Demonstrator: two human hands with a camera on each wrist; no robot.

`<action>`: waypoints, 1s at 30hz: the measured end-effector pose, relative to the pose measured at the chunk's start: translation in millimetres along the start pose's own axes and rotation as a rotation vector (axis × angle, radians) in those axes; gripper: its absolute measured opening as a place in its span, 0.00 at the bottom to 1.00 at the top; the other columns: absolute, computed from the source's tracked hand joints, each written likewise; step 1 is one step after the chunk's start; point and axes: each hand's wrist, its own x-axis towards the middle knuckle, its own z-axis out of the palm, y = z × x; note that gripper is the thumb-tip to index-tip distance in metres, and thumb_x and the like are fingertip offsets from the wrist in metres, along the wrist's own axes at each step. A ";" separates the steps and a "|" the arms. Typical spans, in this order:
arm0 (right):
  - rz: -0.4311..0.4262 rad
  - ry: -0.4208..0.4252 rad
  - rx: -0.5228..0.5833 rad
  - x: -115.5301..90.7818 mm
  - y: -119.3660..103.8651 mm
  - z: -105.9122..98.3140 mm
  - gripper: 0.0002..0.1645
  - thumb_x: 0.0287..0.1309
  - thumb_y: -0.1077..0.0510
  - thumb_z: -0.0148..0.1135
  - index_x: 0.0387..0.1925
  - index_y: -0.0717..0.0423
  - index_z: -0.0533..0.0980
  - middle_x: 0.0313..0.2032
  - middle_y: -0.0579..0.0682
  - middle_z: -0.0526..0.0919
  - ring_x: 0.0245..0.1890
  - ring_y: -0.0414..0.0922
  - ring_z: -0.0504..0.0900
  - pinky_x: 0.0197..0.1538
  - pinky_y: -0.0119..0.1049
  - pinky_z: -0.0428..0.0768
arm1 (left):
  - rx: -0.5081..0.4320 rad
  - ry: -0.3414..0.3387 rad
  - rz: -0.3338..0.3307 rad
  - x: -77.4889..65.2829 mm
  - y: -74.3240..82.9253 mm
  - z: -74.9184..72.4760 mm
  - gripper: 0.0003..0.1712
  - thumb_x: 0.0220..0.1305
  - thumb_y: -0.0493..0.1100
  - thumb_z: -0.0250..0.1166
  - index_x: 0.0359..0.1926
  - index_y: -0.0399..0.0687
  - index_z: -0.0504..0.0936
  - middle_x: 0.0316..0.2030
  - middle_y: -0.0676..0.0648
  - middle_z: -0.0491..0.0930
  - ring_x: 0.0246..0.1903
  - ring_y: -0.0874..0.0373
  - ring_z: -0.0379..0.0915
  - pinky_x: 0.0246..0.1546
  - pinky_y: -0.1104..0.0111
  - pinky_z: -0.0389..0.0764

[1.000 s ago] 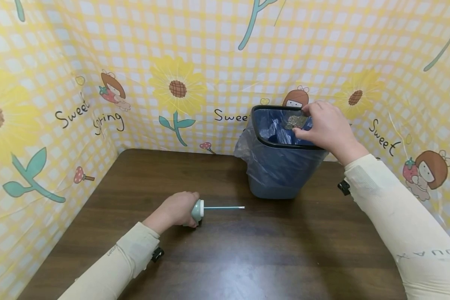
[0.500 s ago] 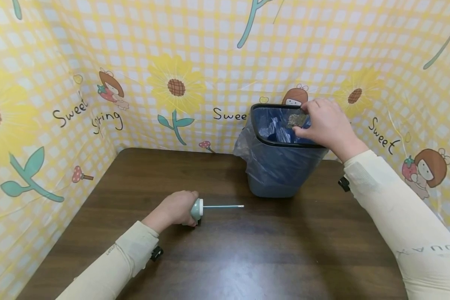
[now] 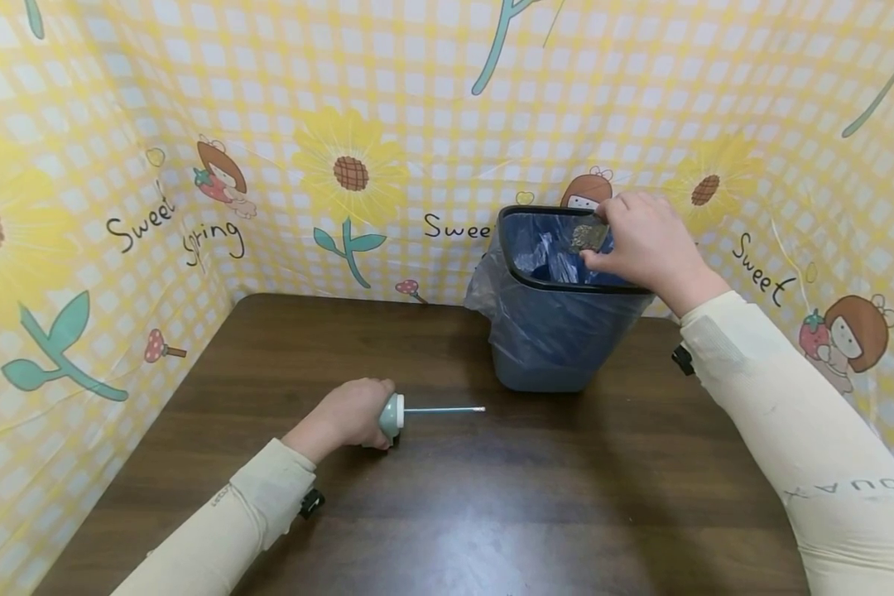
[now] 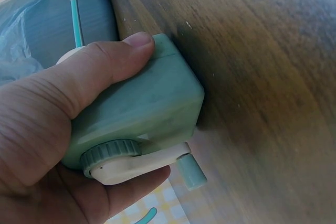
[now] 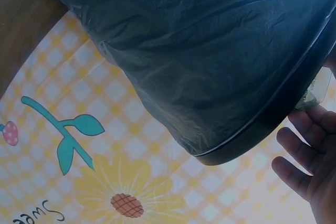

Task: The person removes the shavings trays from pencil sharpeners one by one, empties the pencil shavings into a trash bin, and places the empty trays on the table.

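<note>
My left hand (image 3: 346,418) grips a green crank pencil sharpener (image 4: 149,87) lying low over the table. A blue pencil (image 3: 443,410) sticks out of its white front end, pointing right. The left wrist view shows the thumb across the sharpener body and the white crank handle (image 4: 142,166) at the back. Above the mouth of a blue trash bin (image 3: 559,339), my right hand (image 3: 651,248) pinches a small clear shavings box (image 3: 588,238) by its edges. Greyish shavings show inside the box. In the right wrist view the bin rim hides most of the box.
The bin is lined with a clear plastic bag (image 3: 484,285) folded over its black rim (image 3: 566,288). It stands at the back right of the brown wooden table (image 3: 417,513). A yellow checked cloth (image 3: 425,124) hangs round the back and sides.
My right hand and the shavings box have risen very slightly over the bin. The left hand, sharpener and pencil stay in place.
</note>
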 end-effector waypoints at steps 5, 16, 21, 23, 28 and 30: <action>-0.012 -0.009 -0.023 0.6 0.3 0.7 0.38 0.58 0.39 0.69 0.57 0.65 0.75 0.49 0.63 0.80 0.53 0.63 0.76 0.61 0.62 0.69 | 0.003 0.003 0.002 0.7 -0.7 0.9 0.36 0.36 0.51 0.87 0.43 0.45 0.77 0.32 0.50 0.79 0.32 0.55 0.75 0.37 0.58 0.82; -0.067 0.001 -0.089 0.4 -2.2 -0.1 0.39 0.56 0.38 0.70 0.54 0.67 0.75 0.49 0.65 0.80 0.51 0.64 0.77 0.58 0.62 0.71 | 0.004 0.003 0.003 1.1 -0.8 2.1 0.36 0.36 0.52 0.87 0.44 0.44 0.77 0.33 0.50 0.80 0.32 0.55 0.76 0.37 0.58 0.82; -0.080 0.008 -0.102 0.8 -2.5 -0.8 0.39 0.56 0.38 0.70 0.54 0.67 0.75 0.48 0.65 0.80 0.51 0.64 0.77 0.59 0.62 0.71 | 0.004 0.004 0.004 0.4 0.2 0.8 0.36 0.37 0.51 0.87 0.44 0.44 0.77 0.33 0.50 0.80 0.33 0.55 0.76 0.38 0.57 0.82; -0.087 0.012 -0.104 1.8 -2.6 -1.6 0.39 0.56 0.39 0.71 0.53 0.68 0.76 0.48 0.65 0.80 0.51 0.64 0.76 0.60 0.62 0.70 | 0.002 0.002 0.002 0.0 0.7 0.1 0.36 0.37 0.51 0.87 0.44 0.44 0.77 0.33 0.49 0.80 0.33 0.55 0.76 0.38 0.57 0.82; -0.129 0.042 -0.141 2.8 -2.6 -2.1 0.36 0.54 0.40 0.72 0.48 0.68 0.76 0.44 0.65 0.80 0.49 0.64 0.77 0.62 0.62 0.69 | 0.002 0.001 -0.003 0.0 0.3 0.3 0.36 0.37 0.51 0.87 0.45 0.44 0.78 0.34 0.49 0.81 0.34 0.55 0.76 0.38 0.57 0.82; -0.151 0.058 -0.166 3.0 -2.3 -1.5 0.36 0.54 0.40 0.72 0.47 0.68 0.76 0.43 0.65 0.80 0.49 0.64 0.77 0.61 0.61 0.70 | 0.004 0.002 -0.003 0.0 -0.2 0.6 0.36 0.37 0.51 0.87 0.44 0.44 0.78 0.34 0.49 0.81 0.34 0.55 0.76 0.38 0.57 0.82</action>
